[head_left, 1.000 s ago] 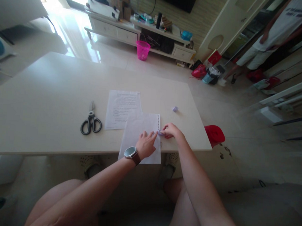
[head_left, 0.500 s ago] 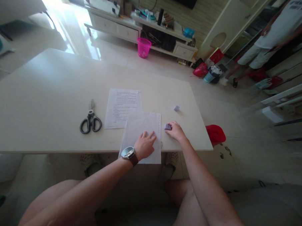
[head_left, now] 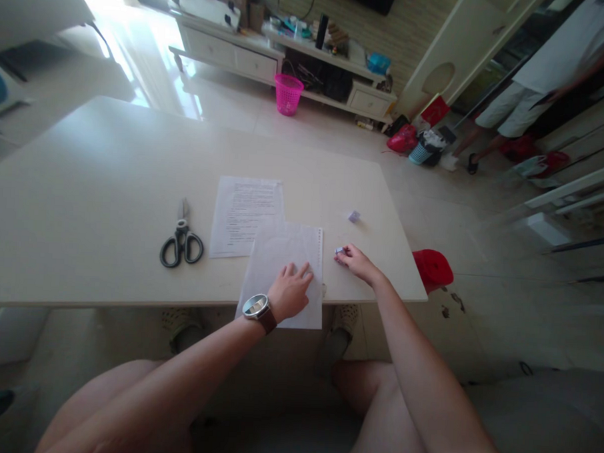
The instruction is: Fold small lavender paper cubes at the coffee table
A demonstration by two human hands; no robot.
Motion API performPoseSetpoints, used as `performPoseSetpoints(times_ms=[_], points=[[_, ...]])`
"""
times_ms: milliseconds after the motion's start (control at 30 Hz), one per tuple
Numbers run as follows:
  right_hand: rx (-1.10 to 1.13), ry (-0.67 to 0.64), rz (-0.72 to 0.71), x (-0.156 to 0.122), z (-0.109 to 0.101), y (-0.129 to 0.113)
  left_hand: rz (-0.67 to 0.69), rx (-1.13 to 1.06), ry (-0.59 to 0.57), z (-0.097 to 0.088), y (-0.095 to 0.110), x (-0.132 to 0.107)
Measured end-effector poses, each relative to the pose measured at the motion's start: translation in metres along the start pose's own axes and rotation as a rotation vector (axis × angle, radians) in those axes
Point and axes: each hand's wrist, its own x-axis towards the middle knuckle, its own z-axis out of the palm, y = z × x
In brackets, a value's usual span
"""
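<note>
My left hand (head_left: 290,293) lies open on a blank white sheet of paper (head_left: 274,245) with a row of holes down its right edge. The sheet overlaps a printed page (head_left: 245,211) and hangs over the table's front edge. Just right of the sheet, my right hand (head_left: 358,262) pinches a small purple-and-white block (head_left: 339,251), whose kind I cannot make out. Farther back stands a similar small pale purple piece (head_left: 353,216), apart from the hand. Scissors with black handles (head_left: 182,238) lie left of the pages, blades pointing away.
The white table (head_left: 134,172) ends close behind my right hand's side. A red stool or bucket (head_left: 433,271) stands beyond its right edge. On the floor are a pink basket (head_left: 288,96) and red bags (head_left: 401,139). A person (head_left: 522,106) stands at the far right.
My right hand has shifted slightly right and turned the small block, so a paler side now shows. My left hand stays still on the sheet.
</note>
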Motion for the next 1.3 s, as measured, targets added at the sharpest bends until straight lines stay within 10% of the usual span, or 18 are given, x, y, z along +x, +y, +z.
performPoseSetpoints(times_ms=[333,767,1300], points=[[-0.183,0.371,-0.080,-0.001,-0.011,-0.012,-0.002,-0.015,-0.012,0.002,-0.001,0.000],[-0.502,0.047,-0.151,-0.028,0.006,-0.038,0.061,0.116,-0.115,0.029,0.007,-0.008],[-0.565,-0.001,-0.128,-0.029,0.008,-0.034,0.163,-0.083,-0.065,0.007,0.016,-0.007]])
